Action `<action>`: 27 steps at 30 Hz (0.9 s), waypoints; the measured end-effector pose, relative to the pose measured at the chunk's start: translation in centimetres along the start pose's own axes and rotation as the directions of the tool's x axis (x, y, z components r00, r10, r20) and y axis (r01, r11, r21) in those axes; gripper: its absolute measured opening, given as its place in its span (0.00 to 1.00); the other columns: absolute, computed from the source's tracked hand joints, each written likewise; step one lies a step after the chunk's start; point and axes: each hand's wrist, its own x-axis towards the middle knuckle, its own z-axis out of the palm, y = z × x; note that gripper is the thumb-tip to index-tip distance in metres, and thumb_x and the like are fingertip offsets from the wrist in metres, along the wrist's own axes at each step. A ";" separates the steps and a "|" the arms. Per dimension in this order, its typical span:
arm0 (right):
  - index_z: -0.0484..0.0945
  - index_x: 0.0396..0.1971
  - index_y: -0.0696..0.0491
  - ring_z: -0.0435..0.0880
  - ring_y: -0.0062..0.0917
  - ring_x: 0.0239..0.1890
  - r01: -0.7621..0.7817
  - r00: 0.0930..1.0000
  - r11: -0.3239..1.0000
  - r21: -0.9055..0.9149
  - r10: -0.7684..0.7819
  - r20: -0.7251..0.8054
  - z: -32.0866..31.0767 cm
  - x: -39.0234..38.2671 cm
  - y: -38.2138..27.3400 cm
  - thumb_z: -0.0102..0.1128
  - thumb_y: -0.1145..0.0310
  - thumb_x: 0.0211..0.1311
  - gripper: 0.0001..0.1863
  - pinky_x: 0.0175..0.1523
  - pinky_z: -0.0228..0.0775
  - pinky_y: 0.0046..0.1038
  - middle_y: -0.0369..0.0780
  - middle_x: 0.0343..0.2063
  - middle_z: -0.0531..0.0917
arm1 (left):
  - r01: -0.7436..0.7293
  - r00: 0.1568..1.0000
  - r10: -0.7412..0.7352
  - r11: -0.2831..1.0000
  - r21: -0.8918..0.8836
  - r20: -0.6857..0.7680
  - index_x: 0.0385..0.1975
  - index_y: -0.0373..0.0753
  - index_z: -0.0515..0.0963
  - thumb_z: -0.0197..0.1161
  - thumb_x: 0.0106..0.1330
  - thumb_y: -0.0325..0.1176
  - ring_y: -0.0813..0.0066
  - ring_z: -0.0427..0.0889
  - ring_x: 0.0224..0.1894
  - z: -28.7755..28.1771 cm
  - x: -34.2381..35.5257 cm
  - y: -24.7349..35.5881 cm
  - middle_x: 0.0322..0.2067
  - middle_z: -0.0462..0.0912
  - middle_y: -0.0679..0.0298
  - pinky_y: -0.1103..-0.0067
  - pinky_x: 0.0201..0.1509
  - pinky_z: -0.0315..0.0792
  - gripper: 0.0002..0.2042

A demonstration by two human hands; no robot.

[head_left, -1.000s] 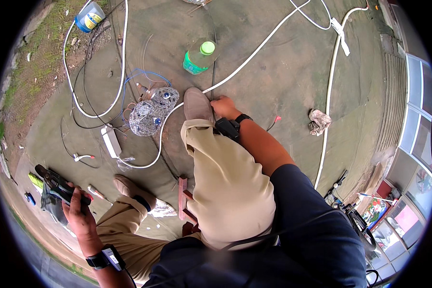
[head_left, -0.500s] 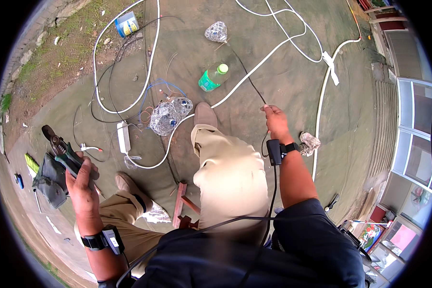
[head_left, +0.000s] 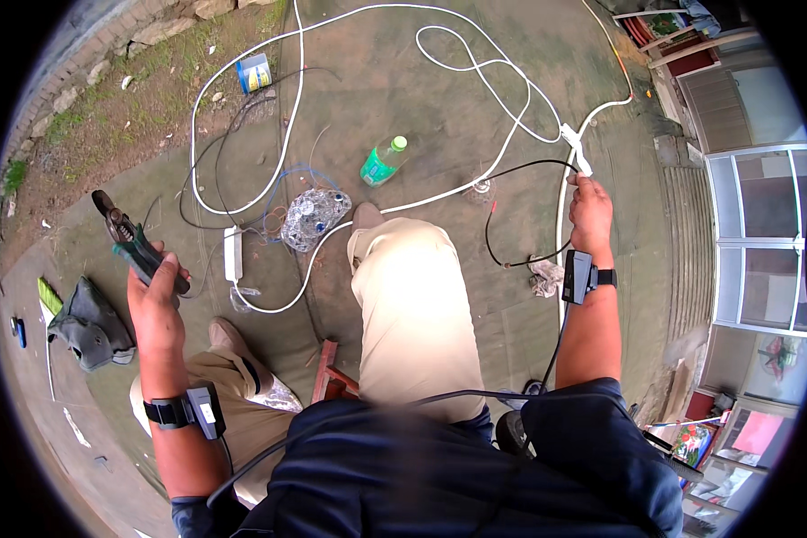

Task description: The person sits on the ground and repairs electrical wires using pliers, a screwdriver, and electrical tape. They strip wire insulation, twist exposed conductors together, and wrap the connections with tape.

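My left hand [head_left: 160, 296] grips dark-green-handled wire strippers [head_left: 121, 229], jaws pointing up. My right hand [head_left: 590, 211], raised at the right, holds a black cable [head_left: 533, 164] between its fingers; the cable loops down to a red tip near mid-ground. A small, indistinct wire-mesh piece [head_left: 480, 190] lies on the cable's path. A cluster of silver wire-mesh balls [head_left: 314, 218] with blue centres sits beside thin blue and copper wires, left of my shoe. A white power box [head_left: 232, 254] with a white lead is farther left. A green-capped bottle [head_left: 383, 163] stands behind the shoe.
Long white cables [head_left: 507, 72], a white strip [head_left: 575, 146], a blue tub [head_left: 253, 73] and a crumpled rag [head_left: 545, 275] lie around. A dark bag [head_left: 92, 323] is at left, a reddish wooden stool [head_left: 325, 370] below me, glazed doors [head_left: 767, 282] at right.
My right hand has risen from beside my shoe out to the right with the black cable, pulling the far mesh piece nearer. My left hand has lifted the strippers higher; the view has shifted.
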 end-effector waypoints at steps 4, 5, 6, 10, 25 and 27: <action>0.84 0.33 0.57 0.83 0.36 0.35 -0.220 0.975 0.972 0.083 0.219 0.024 -2.1 -1.2 -1.3 0.52 0.65 0.68 0.14 0.41 0.72 0.34 0.46 0.30 0.85 | -0.036 0.999 0.035 0.999 -0.028 -0.006 0.51 0.31 0.69 0.63 0.64 0.31 0.76 0.76 0.33 -0.9 -0.8 0.2 0.32 0.76 0.65 0.78 0.38 0.69 0.18; 0.85 0.33 0.57 0.82 0.34 0.34 -0.259 0.966 0.955 0.146 0.255 0.044 -2.5 -1.6 -1.5 0.54 0.62 0.67 0.15 0.41 0.71 0.34 0.46 0.30 0.85 | -0.043 0.999 0.043 0.998 -0.035 -0.006 0.51 0.31 0.69 0.63 0.64 0.31 0.76 0.76 0.33 -0.9 -0.9 0.3 0.32 0.76 0.65 0.78 0.38 0.69 0.18; 0.86 0.32 0.57 0.82 0.31 0.34 -0.298 0.955 0.932 0.207 0.291 0.064 -2.8 -1.8 -1.7 0.56 0.58 0.65 0.17 0.41 0.71 0.33 0.46 0.31 0.86 | -0.051 0.999 0.051 0.998 -0.043 -0.005 0.51 0.31 0.69 0.63 0.64 0.30 0.76 0.76 0.33 -0.9 -1.0 0.4 0.32 0.76 0.65 0.78 0.38 0.69 0.18; 0.85 0.30 0.59 0.78 0.26 0.30 -0.206 0.952 0.967 -0.149 0.234 0.198 -4.9 -2.7 -1.8 0.58 0.60 0.64 0.17 0.40 0.70 0.29 0.40 0.25 0.83 | -0.049 0.999 0.048 0.997 -0.061 -0.008 0.51 0.31 0.69 0.63 0.64 0.31 0.75 0.76 0.33 -1.4 -1.6 0.6 0.32 0.76 0.65 0.78 0.37 0.69 0.18; 0.85 0.33 0.58 0.64 0.10 0.24 0.105 0.993 0.876 0.471 -0.066 -0.099 -20.4 -1.2 -19.7 0.60 0.59 0.67 0.15 0.30 0.54 0.17 0.26 0.20 0.72 | -0.059 0.998 0.062 0.987 -0.150 0.019 0.49 0.32 0.70 0.65 0.62 0.28 0.77 0.77 0.31 -0.2 -3.0 1.9 0.31 0.76 0.67 0.81 0.38 0.68 0.17; 0.85 0.34 0.57 0.63 0.10 0.24 0.309 0.951 0.851 0.425 -0.264 -0.161 -20.6 -0.6 -22.6 0.61 0.59 0.67 0.15 0.30 0.53 0.17 0.25 0.21 0.72 | -0.094 0.995 0.098 0.989 -0.115 0.028 0.47 0.32 0.71 0.65 0.61 0.25 0.78 0.76 0.31 0.1 -3.6 2.7 0.31 0.75 0.66 0.81 0.38 0.68 0.16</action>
